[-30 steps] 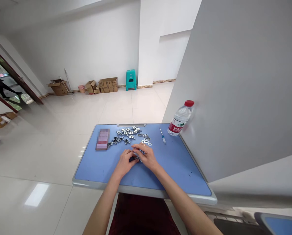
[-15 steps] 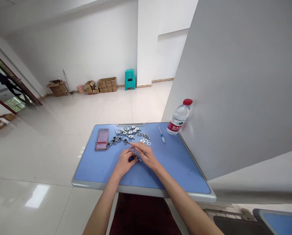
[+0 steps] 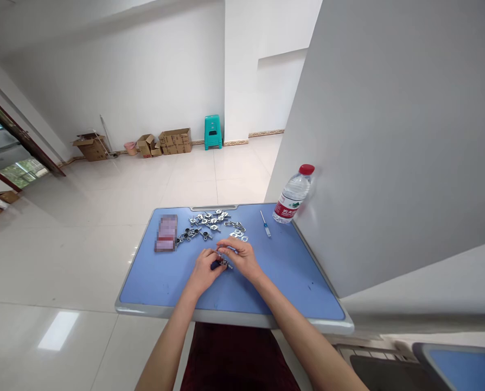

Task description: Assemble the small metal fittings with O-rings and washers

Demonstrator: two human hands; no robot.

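Near the middle of the smooth blue tabletop (image 3: pixel 283 282), edged in rounded grey, the left fingers (image 3: pixel 210 259) grip a small silver-and-black metal part (image 3: pixel 224 264); the right fingers (image 3: pixel 225 248) pinch just above it, their hold unclear.

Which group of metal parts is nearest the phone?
The parts with black centres, right beside the phone; the silver-topped parts and flat plates lie farther from it.

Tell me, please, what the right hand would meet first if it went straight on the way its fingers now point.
Most likely the left hand: the right hand's fingers point leftward, towards its fingers, though the single view leaves their relative heights unclear.
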